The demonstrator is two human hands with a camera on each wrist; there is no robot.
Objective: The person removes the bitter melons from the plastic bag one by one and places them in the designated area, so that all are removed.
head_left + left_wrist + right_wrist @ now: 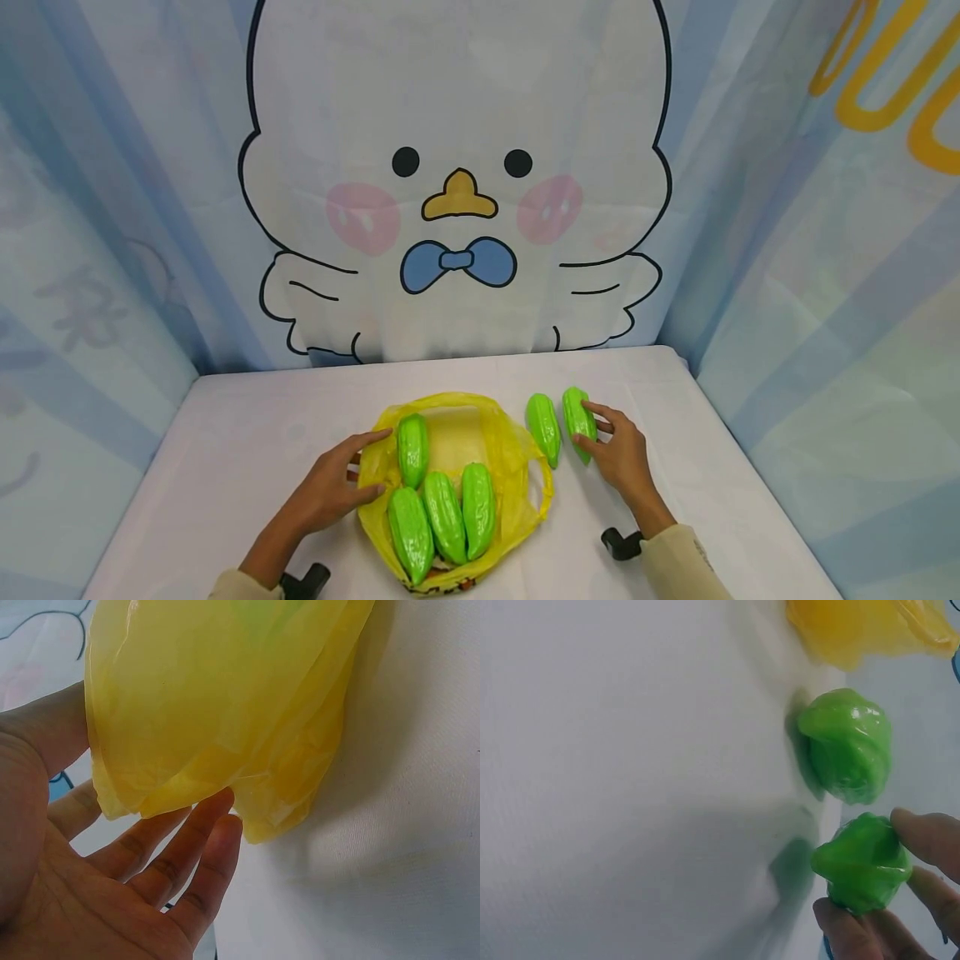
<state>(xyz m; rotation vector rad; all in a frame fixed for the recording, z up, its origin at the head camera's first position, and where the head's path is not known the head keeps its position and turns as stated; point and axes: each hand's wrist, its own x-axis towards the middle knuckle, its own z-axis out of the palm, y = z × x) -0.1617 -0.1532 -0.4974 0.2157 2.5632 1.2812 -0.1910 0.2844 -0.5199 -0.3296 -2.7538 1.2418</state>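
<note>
A yellow plastic bag, its mouth spread wide, lies on the table with several glossy green ridged fruits, shaped like star fruit, in it. One bagged fruit sits near the left rim. My left hand is at that rim, fingers loosely spread and touching the bag's side. To the right of the bag, my right hand pinches a ridged green fruit between thumb and fingers. Beside it on the table lies another such fruit, also seen in the right wrist view.
The table has a white cover. A curtain with a printed cartoon bird hangs behind its back edge, and blue-and-white curtains flank the sides. The bag's loop handle sticks out to the right.
</note>
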